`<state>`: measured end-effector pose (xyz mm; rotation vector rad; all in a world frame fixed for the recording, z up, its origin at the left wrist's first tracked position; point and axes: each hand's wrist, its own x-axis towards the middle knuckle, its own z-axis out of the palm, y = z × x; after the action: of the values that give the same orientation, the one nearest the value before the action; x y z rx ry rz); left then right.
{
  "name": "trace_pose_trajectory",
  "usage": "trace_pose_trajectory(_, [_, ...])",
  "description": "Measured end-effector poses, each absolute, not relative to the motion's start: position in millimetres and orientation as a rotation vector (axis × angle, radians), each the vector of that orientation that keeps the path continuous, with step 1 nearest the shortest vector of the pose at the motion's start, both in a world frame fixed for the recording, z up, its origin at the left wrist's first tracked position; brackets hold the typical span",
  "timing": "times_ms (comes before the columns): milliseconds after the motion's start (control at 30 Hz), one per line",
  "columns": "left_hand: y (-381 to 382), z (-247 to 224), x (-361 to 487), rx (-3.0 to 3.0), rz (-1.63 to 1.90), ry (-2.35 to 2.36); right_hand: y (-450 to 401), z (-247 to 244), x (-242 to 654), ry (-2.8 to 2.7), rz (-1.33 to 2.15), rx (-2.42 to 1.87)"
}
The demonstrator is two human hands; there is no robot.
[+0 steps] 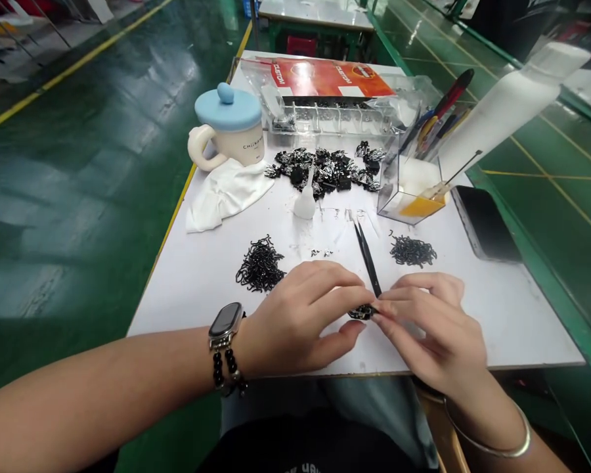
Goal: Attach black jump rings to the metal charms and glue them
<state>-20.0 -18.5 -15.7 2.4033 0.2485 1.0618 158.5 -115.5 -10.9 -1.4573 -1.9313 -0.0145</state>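
The mug's lid (228, 110) looks smooth and matt; the phone (487, 223) glossy; the crumpled cloth (229, 192) soft, matt fabric.

Single head view, facing forward and down over near white tabletop (207, 276).

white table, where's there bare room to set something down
Bare: the table's near right, between phone and right hand; and its left strip, between white cloth, left pile of hooks and left forearm. Crowded: the far half, with mug, black parts and clear tray.
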Motion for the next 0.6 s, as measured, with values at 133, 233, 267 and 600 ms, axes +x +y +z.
trace_pose_trajectory(133, [-17.5, -14.5, -21.2, 2.417, 1.006, 0.297, -117.1, -13.4, 162.0, -1.921, 0.057, -1.445])
trace_pose_trajectory(233, [-16.0, -15.0, -21.7, 2.416, 0.977, 0.270, -116.8, -14.9, 165.0, -1.901, 0.122, -1.390])
trace_pose_trajectory(267, [-15.7, -15.1, -21.7, 2.413, 0.975, 0.271, -116.4, -15.1, 165.6, -1.891, 0.136, -1.377])
trace_pose_trajectory(600, [-16.1, -13.1, -19.1, 2.408, 0.965, 0.248, -117.1, -17.7, 167.6, -1.844, 0.243, -1.357])
